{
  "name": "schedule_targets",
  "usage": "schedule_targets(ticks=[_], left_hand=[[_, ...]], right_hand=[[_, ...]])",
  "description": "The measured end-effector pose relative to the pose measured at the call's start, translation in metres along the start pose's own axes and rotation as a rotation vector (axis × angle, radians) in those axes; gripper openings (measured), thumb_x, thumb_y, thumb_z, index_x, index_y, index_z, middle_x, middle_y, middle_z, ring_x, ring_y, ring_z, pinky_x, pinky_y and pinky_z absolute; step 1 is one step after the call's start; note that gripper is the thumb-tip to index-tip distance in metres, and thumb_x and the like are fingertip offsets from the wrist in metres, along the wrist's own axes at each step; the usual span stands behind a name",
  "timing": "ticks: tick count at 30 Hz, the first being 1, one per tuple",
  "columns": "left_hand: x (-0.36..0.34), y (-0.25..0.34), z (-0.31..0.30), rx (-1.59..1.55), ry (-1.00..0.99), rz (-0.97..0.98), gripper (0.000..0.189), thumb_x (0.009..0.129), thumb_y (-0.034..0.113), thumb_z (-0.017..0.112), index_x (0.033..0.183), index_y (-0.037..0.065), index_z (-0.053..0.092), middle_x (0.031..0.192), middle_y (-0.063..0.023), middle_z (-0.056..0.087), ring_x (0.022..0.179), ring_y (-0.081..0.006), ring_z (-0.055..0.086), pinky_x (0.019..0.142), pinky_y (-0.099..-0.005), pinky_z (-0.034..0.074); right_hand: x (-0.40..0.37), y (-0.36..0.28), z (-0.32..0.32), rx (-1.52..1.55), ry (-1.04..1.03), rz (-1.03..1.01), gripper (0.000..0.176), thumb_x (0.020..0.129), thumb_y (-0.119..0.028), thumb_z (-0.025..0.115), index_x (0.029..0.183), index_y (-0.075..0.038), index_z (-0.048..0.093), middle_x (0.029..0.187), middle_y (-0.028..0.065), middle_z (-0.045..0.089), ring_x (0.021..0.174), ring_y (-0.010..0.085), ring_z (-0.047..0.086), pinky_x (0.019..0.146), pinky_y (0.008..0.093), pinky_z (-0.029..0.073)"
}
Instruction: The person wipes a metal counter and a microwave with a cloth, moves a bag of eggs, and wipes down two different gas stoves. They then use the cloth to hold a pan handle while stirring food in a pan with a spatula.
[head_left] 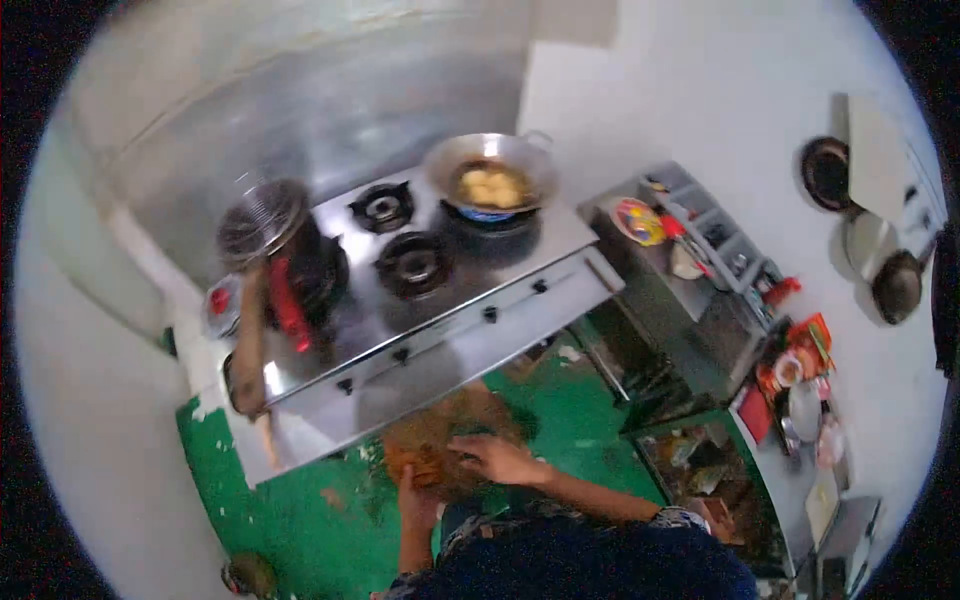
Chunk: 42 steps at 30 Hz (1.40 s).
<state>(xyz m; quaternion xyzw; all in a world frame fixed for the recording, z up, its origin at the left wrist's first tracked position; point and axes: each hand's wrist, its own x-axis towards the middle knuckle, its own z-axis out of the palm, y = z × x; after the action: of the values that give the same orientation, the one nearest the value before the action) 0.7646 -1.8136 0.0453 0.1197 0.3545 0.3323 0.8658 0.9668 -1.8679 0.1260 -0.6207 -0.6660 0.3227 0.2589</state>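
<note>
My left hand (418,505) is low in front of the stove, its fingers closed on the edge of a blurred orange-brown thing (420,463) whose kind I cannot make out. Just right of it is my right hand (498,460), fingers stretched out and apart, pointing toward the orange-brown thing and holding nothing I can see. Behind both hands, a brownish patch or flat object (470,410) shows in front of the stove, too smeared to name.
On the steel stove (330,365), a wok (448,165) holds pale yellow pieces (492,187) in dark liquid, with a blue flame beneath. At left are a wire strainer (262,215) and a red handle (288,305). A shelf unit (690,290) stands right; the floor (340,540) is green.
</note>
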Motion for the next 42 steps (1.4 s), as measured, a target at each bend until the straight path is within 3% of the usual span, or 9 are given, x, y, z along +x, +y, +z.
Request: schedule_targets(ticks=[12, 15, 18, 21, 23, 26, 29, 40, 42], left_hand=[[0.075, -0.095, 0.109, -0.073, -0.059, 0.117, 0.045, 0.087, 0.037, 0.047, 0.123, 0.011, 0.045, 0.115, -0.0062, 0.055, 0.1, -0.0244, 0.055, 0.077, -0.0388, 0.048], [0.092, -0.12, 0.127, -0.089, -0.002, 0.004, 0.043, 0.086, 0.036, 0.047, 0.122, 0.012, 0.046, 0.114, -0.0052, 0.055, 0.097, -0.0239, 0.057, 0.075, -0.0386, 0.049], [0.097, -0.137, 0.17, -0.122, -0.125, -0.082, 0.042, 0.085, 0.037, 0.047, 0.118, 0.012, 0.048, 0.111, -0.0041, 0.057, 0.094, -0.0227, 0.058, 0.07, -0.0377, 0.051], [0.107, -0.145, 0.199, 0.127, 0.077, -0.093, 0.04, 0.085, 0.038, 0.046, 0.115, 0.011, 0.05, 0.107, -0.0043, 0.059, 0.092, -0.0214, 0.059, 0.067, -0.0372, 0.052], [0.131, -0.147, 0.189, -0.066, -0.389, -0.295, 0.037, 0.084, 0.029, 0.05, 0.115, 0.007, 0.05, 0.102, -0.0085, 0.06, 0.089, -0.0235, 0.059, 0.075, -0.0381, 0.052], [0.138, -0.162, 0.215, 0.168, -0.094, -0.17, 0.037, 0.085, 0.027, 0.049, 0.115, 0.006, 0.049, 0.101, -0.0086, 0.059, 0.089, -0.0224, 0.058, 0.074, -0.0375, 0.052], [0.135, -0.17, 0.243, 0.023, -0.138, -0.257, 0.037, 0.085, 0.027, 0.049, 0.115, 0.005, 0.049, 0.102, -0.0092, 0.059, 0.089, -0.0224, 0.058, 0.074, -0.0379, 0.052], [0.145, -0.163, 0.214, 0.085, -0.16, -0.118, 0.04, 0.087, 0.031, 0.05, 0.12, 0.008, 0.047, 0.114, -0.0059, 0.056, 0.101, -0.0247, 0.055, 0.084, -0.0397, 0.046], [0.121, -0.152, 0.227, 0.119, 0.025, -0.038, 0.042, 0.087, 0.032, 0.051, 0.12, 0.007, 0.047, 0.114, -0.007, 0.055, 0.101, -0.0253, 0.054, 0.084, -0.0398, 0.046]], right_hand=[[-0.268, 0.219, -0.218, -0.277, 0.662, 0.85, 0.02, 0.085, -0.015, 0.055, 0.101, -0.006, 0.064, 0.098, 0.0171, 0.062, 0.089, 0.0349, 0.059, 0.076, 0.0419, 0.048], [-0.307, 0.225, -0.255, -0.22, 0.938, 0.805, 0.02, 0.084, -0.015, 0.056, 0.099, -0.004, 0.064, 0.096, 0.0176, 0.062, 0.087, 0.0346, 0.059, 0.075, 0.0419, 0.047], [-0.342, 0.255, -0.255, -0.307, 0.982, 0.807, 0.018, 0.084, -0.014, 0.056, 0.096, -0.003, 0.063, 0.093, 0.0173, 0.062, 0.085, 0.035, 0.059, 0.073, 0.0419, 0.047], [-0.379, 0.266, -0.248, -0.349, 1.001, 1.009, 0.016, 0.083, -0.015, 0.057, 0.091, -0.002, 0.062, 0.089, 0.0169, 0.062, 0.083, 0.0361, 0.059, 0.072, 0.0429, 0.046], [-0.409, 0.266, -0.239, -0.368, 1.146, 1.08, 0.017, 0.082, -0.018, 0.059, 0.086, -0.002, 0.062, 0.085, 0.0179, 0.061, 0.079, 0.0371, 0.059, 0.069, 0.0433, 0.046], [-0.455, 0.268, -0.218, -0.346, 1.186, 1.132, 0.016, 0.082, -0.018, 0.059, 0.083, -0.002, 0.061, 0.08, 0.0185, 0.061, 0.077, 0.037, 0.059, 0.067, 0.0426, 0.046], [-0.47, 0.265, -0.195, -0.322, 1.096, 1.266, 0.015, 0.082, -0.017, 0.058, 0.084, -0.002, 0.062, 0.077, 0.0184, 0.06, 0.076, 0.0358, 0.06, 0.065, 0.0427, 0.046], [-0.333, 0.279, -0.211, -0.148, 0.825, 0.898, 0.016, 0.083, -0.014, 0.057, 0.091, -0.003, 0.064, 0.087, 0.0153, 0.063, 0.079, 0.0334, 0.061, 0.068, 0.0389, 0.048], [-0.286, 0.276, -0.225, -0.125, 0.814, 0.697, 0.016, 0.083, -0.015, 0.057, 0.093, -0.003, 0.064, 0.088, 0.0155, 0.063, 0.081, 0.0332, 0.061, 0.07, 0.0398, 0.048]])
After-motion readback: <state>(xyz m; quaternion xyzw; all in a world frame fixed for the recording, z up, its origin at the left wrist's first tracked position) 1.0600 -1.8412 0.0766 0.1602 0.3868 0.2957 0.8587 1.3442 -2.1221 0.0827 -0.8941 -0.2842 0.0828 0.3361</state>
